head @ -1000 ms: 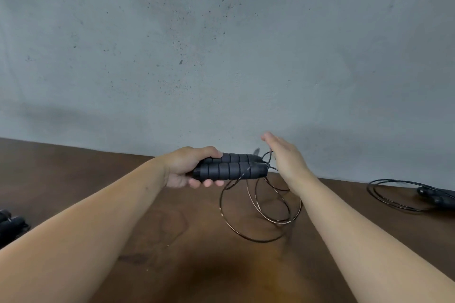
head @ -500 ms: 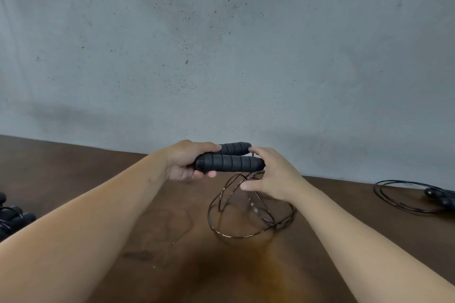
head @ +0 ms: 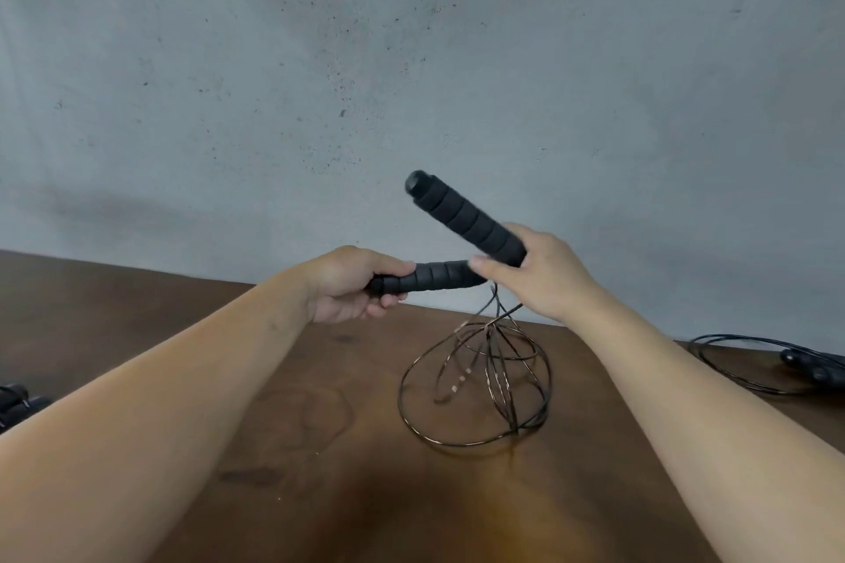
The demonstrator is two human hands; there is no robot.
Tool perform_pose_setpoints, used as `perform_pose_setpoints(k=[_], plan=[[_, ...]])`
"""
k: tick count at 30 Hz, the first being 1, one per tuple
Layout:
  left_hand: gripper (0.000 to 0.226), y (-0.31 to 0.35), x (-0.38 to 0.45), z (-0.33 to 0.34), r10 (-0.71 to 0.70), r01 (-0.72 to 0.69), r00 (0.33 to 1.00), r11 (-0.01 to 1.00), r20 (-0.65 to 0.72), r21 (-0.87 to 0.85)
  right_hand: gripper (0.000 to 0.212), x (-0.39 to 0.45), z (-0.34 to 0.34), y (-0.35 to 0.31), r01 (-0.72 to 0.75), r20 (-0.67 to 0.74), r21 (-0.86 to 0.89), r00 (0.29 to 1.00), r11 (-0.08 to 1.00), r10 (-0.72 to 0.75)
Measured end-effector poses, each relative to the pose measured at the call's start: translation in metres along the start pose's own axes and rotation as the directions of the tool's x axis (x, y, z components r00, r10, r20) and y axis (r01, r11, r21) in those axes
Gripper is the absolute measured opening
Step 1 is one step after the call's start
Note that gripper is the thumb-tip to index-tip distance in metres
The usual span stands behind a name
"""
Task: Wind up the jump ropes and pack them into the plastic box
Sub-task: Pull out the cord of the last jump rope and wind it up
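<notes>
I hold one jump rope above a brown wooden table (head: 320, 448). My left hand (head: 350, 288) grips one black foam handle (head: 434, 278), which lies about level and points right. The other black handle (head: 462, 215) is in my right hand (head: 544, 274), tilted up and to the left. From the two handles the thin dark cable (head: 475, 389) hangs down in several loose loops that rest on the table. The plastic box is not in view.
A second coiled jump rope (head: 768, 366) with black handles lies at the table's right edge. More black handles (head: 18, 402) show at the left edge. A grey concrete wall (head: 411, 59) stands right behind the table.
The two handles were held together in my left hand. My right hand has taken one of them and swung it up and apart. The cable loops have sunk lower onto the table.
</notes>
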State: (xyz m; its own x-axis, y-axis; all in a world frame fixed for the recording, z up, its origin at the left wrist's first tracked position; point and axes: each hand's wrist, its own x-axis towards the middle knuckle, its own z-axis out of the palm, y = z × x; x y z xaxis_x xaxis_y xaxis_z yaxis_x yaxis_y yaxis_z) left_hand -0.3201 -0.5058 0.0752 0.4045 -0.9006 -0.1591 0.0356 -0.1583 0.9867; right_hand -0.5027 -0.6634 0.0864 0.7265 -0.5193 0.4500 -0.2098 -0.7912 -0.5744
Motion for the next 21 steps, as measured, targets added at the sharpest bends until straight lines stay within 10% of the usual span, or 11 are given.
perform_pose_setpoints(k=[4,9,15,21], plan=[[0.021,0.024,-0.007,0.012,0.143,-0.145,0.985,0.989,0.091,0.010,0.043,0.007,-0.005,-0.011,0.055,0.236,-0.119,0.971,0.991,-0.025],[0.072,0.032,-0.002,0.023,0.279,-0.274,0.960,0.936,-0.009,-0.220,0.019,0.023,-0.026,-0.026,-0.004,0.041,0.097,0.999,0.995,0.001],[0.107,-0.023,0.029,0.079,0.213,-0.148,0.975,0.826,-0.059,0.544,0.010,0.048,-0.066,-0.049,-0.099,-0.043,0.759,0.979,0.643,0.200],[0.010,-0.057,0.054,0.111,0.280,-0.141,0.907,0.905,-0.313,0.402,0.020,0.071,-0.160,-0.058,0.048,-0.249,0.831,0.923,0.555,0.293]])
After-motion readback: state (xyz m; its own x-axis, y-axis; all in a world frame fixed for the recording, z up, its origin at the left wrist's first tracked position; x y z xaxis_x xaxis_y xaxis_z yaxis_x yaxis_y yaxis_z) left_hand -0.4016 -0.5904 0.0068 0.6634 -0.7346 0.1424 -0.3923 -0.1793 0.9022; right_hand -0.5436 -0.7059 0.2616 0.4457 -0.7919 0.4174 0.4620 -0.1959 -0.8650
